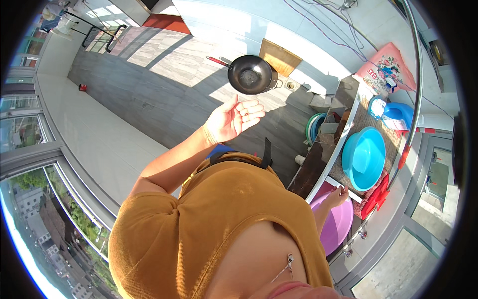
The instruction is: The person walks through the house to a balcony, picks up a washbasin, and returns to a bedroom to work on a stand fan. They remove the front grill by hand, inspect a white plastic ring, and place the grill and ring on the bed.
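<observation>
My left hand (234, 121) is raised in front of me, palm up, with the fingers stretched out. A tiny dark spot shows by its fingers, too small to name. Beyond it on the floor sits a black wok (250, 74) with a red handle, apart from the hand. My right hand (338, 196) is at the white edge of the counter, over a pink basin (334, 226). Its fingers are curled together, and what they hold, if anything, cannot be made out. Close to it on the counter stands a turquoise basin (364, 158).
A wooden board (280, 56) leans against the wall behind the wok. On the counter are a pink flowered bag (387, 69), a blue container (398, 115) and a red cloth-like item (377, 197). Green-rimmed basins (314, 128) stand below. A small red can (82, 87) lies far left.
</observation>
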### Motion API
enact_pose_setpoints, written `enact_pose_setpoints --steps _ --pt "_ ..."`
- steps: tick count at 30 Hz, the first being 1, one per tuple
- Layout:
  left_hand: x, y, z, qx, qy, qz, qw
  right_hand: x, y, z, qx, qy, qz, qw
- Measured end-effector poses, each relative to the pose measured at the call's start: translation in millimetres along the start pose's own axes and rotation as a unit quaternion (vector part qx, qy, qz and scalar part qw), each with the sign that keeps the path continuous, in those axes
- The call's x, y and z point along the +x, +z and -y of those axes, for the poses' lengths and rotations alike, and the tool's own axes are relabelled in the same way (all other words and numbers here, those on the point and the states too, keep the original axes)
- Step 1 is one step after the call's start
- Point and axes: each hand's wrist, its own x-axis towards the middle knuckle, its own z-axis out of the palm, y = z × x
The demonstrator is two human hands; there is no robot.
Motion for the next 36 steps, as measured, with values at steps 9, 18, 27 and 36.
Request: enact_pose_setpoints --steps 9,18,27,36 --pt "-134.5 -4.9 -176.9 -0.078 0.200 0.077 0.974 -149.3 264.7 156.9 -0.094 -0.294 0.441 0.843" --pt "-141.2 -91.8 -300.3 -0.048 0.219 -0.105 0.969 -189.1 420.4 138.4 -0.362 -0.221 0.621 0.659" --pt "-124.1 -116.9 -525.6 -0.067 0.352 -0.209 0.910 -204.5 669.4 241.9 -0.500 0.026 0.587 0.636" --pt "-118.8 -79.7 -755.4 -0.072 0.451 -0.082 0.886 -496.6 1028.9 477.1 -0.211 -0.325 0.743 0.546"
